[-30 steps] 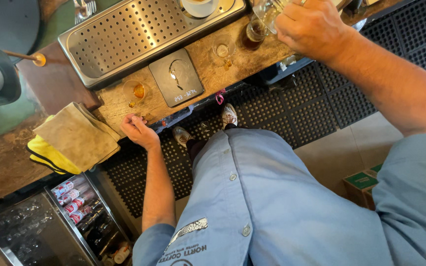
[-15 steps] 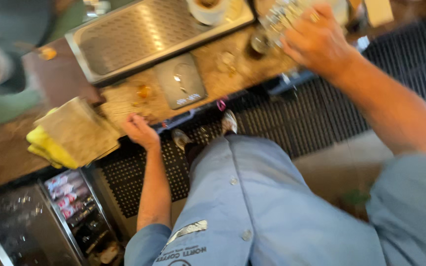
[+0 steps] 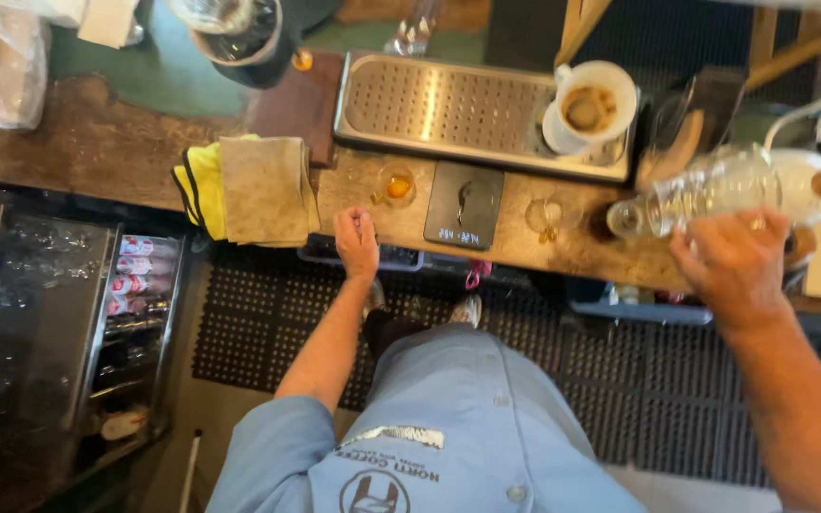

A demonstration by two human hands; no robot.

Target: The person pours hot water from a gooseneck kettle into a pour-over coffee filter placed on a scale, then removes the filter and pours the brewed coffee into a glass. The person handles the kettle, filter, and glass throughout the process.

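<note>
Head view, right hand [image 3: 735, 268] tilting glass bottle [image 3: 705, 198], left hand [image 3: 356, 242] on counter [image 3: 97, 152]

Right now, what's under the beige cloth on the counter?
A folded yellow cloth sticks out from under the beige cloth, at its left edge. Whatever else lies beneath is covered. The left hand rests nearby.

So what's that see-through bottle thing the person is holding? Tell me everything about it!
The glass jug is clear and looks like glass, with a round body and a narrower neck. It lies tipped on its side above the wooden counter, its open mouth pointing left toward a small glass cup. It looks empty. The right hand grips its body from below. Nothing else seems to touch it.
</note>
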